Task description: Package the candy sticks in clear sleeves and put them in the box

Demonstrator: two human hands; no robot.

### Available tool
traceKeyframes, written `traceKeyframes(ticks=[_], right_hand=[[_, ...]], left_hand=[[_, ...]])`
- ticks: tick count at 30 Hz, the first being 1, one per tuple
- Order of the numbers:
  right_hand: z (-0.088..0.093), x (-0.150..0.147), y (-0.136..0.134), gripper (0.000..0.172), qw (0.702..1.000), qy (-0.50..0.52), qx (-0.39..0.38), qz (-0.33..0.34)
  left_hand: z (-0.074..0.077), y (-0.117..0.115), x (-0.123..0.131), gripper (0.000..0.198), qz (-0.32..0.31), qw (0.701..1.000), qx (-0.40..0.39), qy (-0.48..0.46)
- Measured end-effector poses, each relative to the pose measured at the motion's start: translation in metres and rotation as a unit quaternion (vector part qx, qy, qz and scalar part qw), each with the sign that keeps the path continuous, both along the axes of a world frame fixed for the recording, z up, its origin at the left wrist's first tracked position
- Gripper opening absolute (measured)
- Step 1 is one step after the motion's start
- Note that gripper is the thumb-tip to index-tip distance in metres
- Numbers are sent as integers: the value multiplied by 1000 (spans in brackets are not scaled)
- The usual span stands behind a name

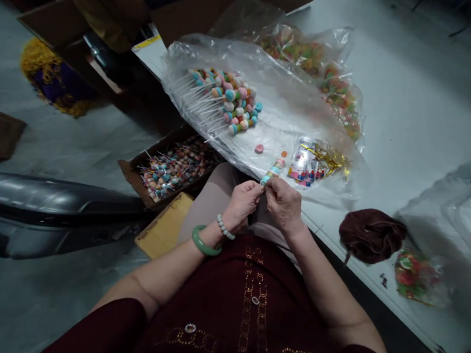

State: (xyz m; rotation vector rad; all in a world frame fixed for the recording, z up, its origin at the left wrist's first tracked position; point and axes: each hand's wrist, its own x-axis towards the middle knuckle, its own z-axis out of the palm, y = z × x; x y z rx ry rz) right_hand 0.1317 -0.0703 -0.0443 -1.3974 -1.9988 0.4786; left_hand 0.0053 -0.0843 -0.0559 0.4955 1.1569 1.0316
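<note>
My left hand [242, 202] and my right hand [284, 203] meet above my lap, fingers pinched at the near end of a candy skewer [273, 171]. Blue, white and pink candies show on it, pointing away from me; whether a wrapper or tie is between my fingertips is too small to tell. Beyond them, a pile of candy skewers [230, 100] with white sticks rests on a clear plastic sheet [261, 171]. A loose pink candy ring [259, 148] and an orange piece [284, 154] lie nearby. Gold twist ties [332, 161] sit beside small printed clear wrappers [303, 164], right of the skewer.
An open carton [132, 179] full of wrapped candy sticks stands below the table's left edge, beside a dark suitcase [55, 208]. Bags of colourful candy [340, 97] lie at the back. A brown scrunched cloth [370, 235] and a small candy bag [414, 277] are at right.
</note>
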Motion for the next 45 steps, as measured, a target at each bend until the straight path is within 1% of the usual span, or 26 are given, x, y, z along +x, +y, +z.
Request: traceKeyframes(ticks=[3,6,8,10,13,15,18,21,23,24,25,26,28,30,32,33,35,37,39,40,41,43,45], right_hand=[[-4,-11,-4,20,995,-96,38,-14],[-5,-9,-2,23,991,-121,46,20],[-7,-7,-1,24,995,-88,30,47],[-11,-4,-3,24,998,-32,5,62],[-19,-1,-9,23,997,53,-34,49],[-23,1,-14,23,992,103,-66,19],[-25,4,-18,16,981,143,-122,-54],[-23,7,-17,10,954,203,-186,-115],[-22,6,-16,10,934,261,-210,-127],[-21,5,-16,10,932,273,-206,-122],[-20,3,-15,10,939,266,-187,-111],[-20,1,-15,10,953,240,-156,-97],[-20,-3,-15,13,982,158,-75,-74],[-22,-6,-16,19,996,72,-11,-56],[-24,-6,-17,23,999,14,13,-31],[-25,-6,-17,24,1000,4,15,-17],[-27,-5,-18,24,1000,24,6,6],[-28,-4,-19,19,997,78,-21,4],[-28,-4,-20,15,988,134,-70,-24],[-28,-4,-20,14,980,161,-107,-45],[-27,-4,-20,14,968,189,-151,-65],[-27,-3,-18,13,933,249,-243,-94],[-28,-1,-15,12,901,290,-300,-115]], left_hand=[[-4,-1,-3,42,-13,1000,12,-5],[-9,-1,-7,42,-13,999,30,-9],[-10,-1,-9,39,-9,999,33,-8],[-10,0,-10,34,-1,1000,30,-1],[-8,1,-10,26,13,1000,17,18],[-8,1,-10,23,14,1000,-1,20],[-9,1,-9,22,15,1000,-16,9],[-10,0,-8,28,22,1000,0,0],[-12,0,-6,32,20,1000,10,-6],[-13,0,-6,35,14,1000,13,-10],[-14,-1,-5,37,5,1000,16,-17],[-14,-2,-4,38,-5,1000,19,-23],[-16,-2,-3,41,-20,999,28,-34],[-16,-3,-2,43,-22,999,38,-28],[-17,-3,-3,42,-22,999,43,-15],[-16,-2,-3,40,-24,999,41,-10],[-16,-2,-4,35,-22,999,26,-6],[-15,-1,-5,31,-11,1000,7,-4],[-14,0,-5,27,5,1000,-5,1],[-14,0,-5,25,11,1000,-6,4],[-14,0,-5,24,16,1000,-3,5],[-14,0,-5,24,15,1000,6,5],[-14,1,-6,25,13,1000,12,2]])
